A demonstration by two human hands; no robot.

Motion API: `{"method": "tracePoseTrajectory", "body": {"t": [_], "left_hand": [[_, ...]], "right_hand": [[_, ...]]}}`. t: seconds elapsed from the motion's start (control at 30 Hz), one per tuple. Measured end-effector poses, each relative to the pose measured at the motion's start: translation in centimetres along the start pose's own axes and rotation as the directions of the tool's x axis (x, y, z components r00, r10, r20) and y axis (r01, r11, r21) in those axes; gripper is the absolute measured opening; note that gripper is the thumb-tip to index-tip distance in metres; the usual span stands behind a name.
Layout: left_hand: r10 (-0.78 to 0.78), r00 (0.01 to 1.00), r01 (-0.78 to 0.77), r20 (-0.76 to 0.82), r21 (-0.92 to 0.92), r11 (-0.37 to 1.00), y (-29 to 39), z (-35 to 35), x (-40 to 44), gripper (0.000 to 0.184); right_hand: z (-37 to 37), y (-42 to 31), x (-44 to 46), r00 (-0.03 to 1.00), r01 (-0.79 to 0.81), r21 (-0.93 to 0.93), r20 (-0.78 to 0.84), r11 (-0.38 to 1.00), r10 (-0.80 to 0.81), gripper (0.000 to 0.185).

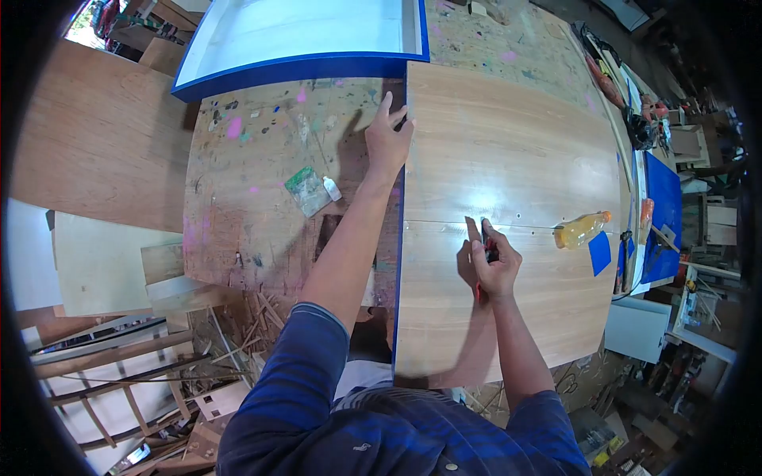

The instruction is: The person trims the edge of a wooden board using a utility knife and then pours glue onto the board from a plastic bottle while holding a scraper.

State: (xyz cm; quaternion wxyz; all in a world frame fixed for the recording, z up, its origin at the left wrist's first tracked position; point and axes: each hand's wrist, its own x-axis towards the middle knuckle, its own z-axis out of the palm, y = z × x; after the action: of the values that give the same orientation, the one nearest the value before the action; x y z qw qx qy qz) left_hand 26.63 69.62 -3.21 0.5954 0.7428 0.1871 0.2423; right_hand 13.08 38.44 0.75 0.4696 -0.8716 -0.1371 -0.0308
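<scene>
Over the middle of the wood-grained board [508, 151], which lies on the table [262, 159], the right hand [500, 270] has its grip clamped on a dark tool [491, 252], while the left hand [388, 147], grip apart, is at the board's blue left edge.

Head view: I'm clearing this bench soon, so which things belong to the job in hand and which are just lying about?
Probably in the job:
- wood-grain panel, left hand at its edge
- red-and-black tool in the right hand

Apparently just lying about:
- orange-capped bottle
- blue piece beside it
- plastic packet
- small white bottle
</scene>
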Motion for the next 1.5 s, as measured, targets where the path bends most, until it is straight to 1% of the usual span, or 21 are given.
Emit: {"method": "tracePoseTrajectory", "body": {"t": [0.07, 0.17, 0.23, 0.27, 0.4, 0.5, 0.53, 0.63, 0.7, 0.77, 0.8, 0.87, 0.93, 0.97, 1.0, 1.03, 1.13, 1.23, 1.33, 1.43, 1.5], "left_hand": [[-0.081, 0.996, 0.077, -0.038, -0.096, 0.992, -0.4, 0.4, 1.2, 0.069], [-0.081, 0.985, 0.105, -0.154, 0.152, 0.983, -0.3, 0.8, 4.0, 0.056], [-0.069, 0.972, 0.101, -0.226, 0.135, 0.986, -1.3, 2.0, 6.7, 0.05], [-0.072, 0.965, 0.108, -0.254, 0.13, 0.986, -2.2, 2.6, 6.8, 0.048], [-0.039, 0.97, 0.085, -0.239, 0.185, 0.979, -1.4, 1.7, 4.7, 0.047], [-0.069, 0.98, 0.098, -0.187, 0.153, 0.983, -1.7, 0.5, 1.2, 0.048], [-0.079, 0.983, 0.102, -0.165, 0.139, 0.985, -1.6, 0.0, -0.1, 0.047], [-0.123, 0.988, 0.134, -0.096, 0.11, 0.985, -1.0, -1.5, -3.8, 0.046], [-0.173, 0.984, 0.177, -0.045, 0.113, 0.978, -0.1, -2.8, -6.4, 0.045], [-0.142, 0.99, 0.136, 0.008, 0.234, 0.963, 0.7, -4.4, -9.8, 0.048], [-0.123, 0.992, 0.108, 0.034, 0.285, 0.952, 1.2, -4.9, -11.4, 0.049], [-0.27, 0.96, 0.263, 0.072, 0.1, 0.96, 1.7, -5.2, -16.0, 0.063], [-0.139, 0.99, 0.132, 0.022, 0.206, 0.97, 1.8, -4.0, -20.3, 0.065], [-0.062, 0.997, 0.05, 0.039, 0.246, 0.968, 1.9, -3.6, -21.5, 0.064], [0.016, 0.998, -0.032, 0.06, 0.283, 0.959, 2.1, -3.3, -22.4, 0.063], [0.093, 0.993, -0.113, 0.079, 0.315, 0.942, 2.4, -3.1, -22.7, 0.063], [0.029, 0.995, -0.052, 0.095, 0.258, 0.965, 3.8, -3.3, -22.2, 0.056], [-0.024, 0.994, -0.003, 0.105, 0.251, 0.968, 2.9, -3.2, -22.2, 0.056], [-0.099, 0.988, 0.072, 0.122, 0.209, 0.975, 3.6, -3.4, -22.2, 0.055], [-0.06, 0.992, 0.027, 0.109, 0.281, 0.959, 2.7, -3.3, -22.3, 0.056], [-0.04, 0.994, 0.014, 0.101, 0.253, 0.967, 2.5, -3.3, -22.3, 0.056]], "right_hand": [[0.1, 0.5, -0.2, 1.0, 0.013, -0.024, -0.018, 1.0, -0.014, 0.045], [0.4, 0.7, -0.1, 0.999, 0.033, -0.005, -0.044, 0.999, -0.033, 0.045], [0.6, 0.7, -0.1, 0.997, 0.05, 0.043, -0.067, 0.998, -0.047, 0.045], [0.4, 1.0, 0.0, 0.996, 0.063, -0.032, -0.064, 0.997, -0.065, 0.045], [0.3, 0.9, -0.1, 0.999, -0.003, 0.026, -0.044, 1.0, 0.005, 0.045], [0.3, 1.1, 0.1, 0.998, 0.025, 0.046, -0.06, 0.999, -0.022, 0.044], [0.1, 0.7, 0.1, 0.999, -0.025, 0.056, -0.034, 0.998, 0.027, 0.044], [0.1, 1.2, 0.0, 0.999, -0.016, 0.042, -0.037, 0.999, 0.018, 0.044], [0.1, 1.0, 0.0, 0.998, -0.063, 0.066, -0.027, 0.996, 0.065, 0.043], [-0.2, 0.1, 0.1, 0.993, -0.12, 0.052, -0.005, 0.991, 0.12, 0.043], [0.1, 0.2, 0.5, 0.996, -0.084, 0.029, -0.023, 0.996, 0.085, 0.042], [1.6, 0.3, 1.2, 0.999, -0.019, -0.015, -0.043, 1.0, 0.018, 0.041], [2.9, -2.3, 3.3, 0.989, -0.048, -0.045, 0.137, 0.998, 0.054, 0.039], [3.7, -3.7, 4.6, 0.972, -0.059, -0.063, 0.223, 0.996, 0.072, 0.038], [4.6, -4.8, 5.5, 0.964, 0.047, -0.138, 0.264, 0.989, -0.009, 0.038], [5.3, -5.6, 5.9, 0.952, 0.031, -0.208, 0.304, 0.978, 0.034, 0.037], [7.0, -7.1, 6.6, 0.908, 0.007, -0.392, 0.388, 0.92, 0.158, 0.036], [9.2, -6.6, 9.6, 0.914, 0.063, -0.308, 0.4, 0.949, 0.069, 0.033], [11.8, -7.6, 14.1, 0.924, 0.04, -0.243, 0.379, 0.969, 0.057, 0.032], [11.5, -8.1, 13.9, 0.931, -0.01, -0.23, 0.352, 0.973, 0.093, 0.031], [10.6, -7.9, 12.3, 0.935, 0.007, -0.23, 0.346, 0.973, 0.075, 0.031]]}}
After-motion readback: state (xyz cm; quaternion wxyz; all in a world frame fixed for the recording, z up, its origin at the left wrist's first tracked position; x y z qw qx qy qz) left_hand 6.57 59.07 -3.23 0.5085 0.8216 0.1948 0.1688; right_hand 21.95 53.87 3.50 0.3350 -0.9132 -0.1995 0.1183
